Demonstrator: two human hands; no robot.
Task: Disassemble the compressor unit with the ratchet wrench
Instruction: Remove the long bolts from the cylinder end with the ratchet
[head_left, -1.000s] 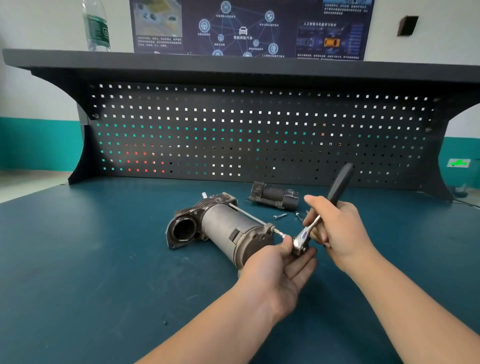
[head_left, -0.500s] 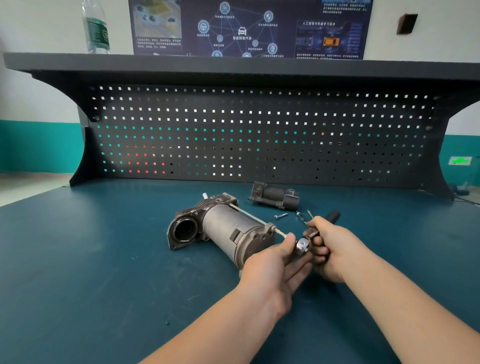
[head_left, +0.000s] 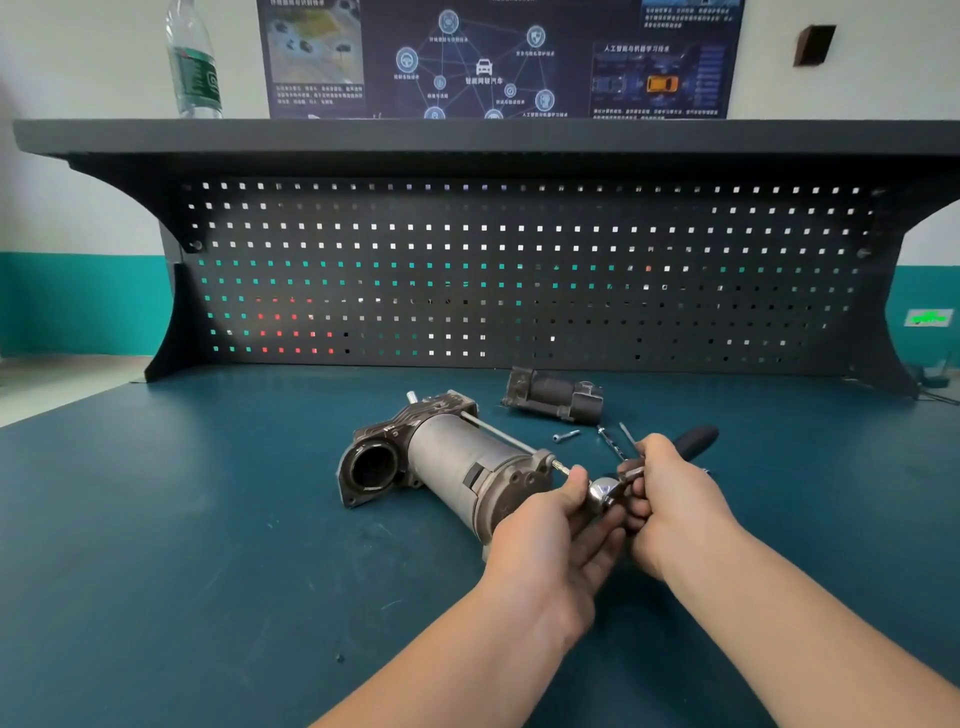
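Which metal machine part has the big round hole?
The larger grey cylindrical compressor unit, lying nearest the hands, shows a big round opening at its left end. The smaller dark part by the pegboard shows none.

One camera only, worn on my head, wide-angle. It looks forward and down across the worktop (head_left: 156, 519) toward the pegboard (head_left: 519, 270) at the back. My forearms enter from the bottom edge, close to the lens; the wall poster (head_left: 493, 57) sits cropped along the top edge
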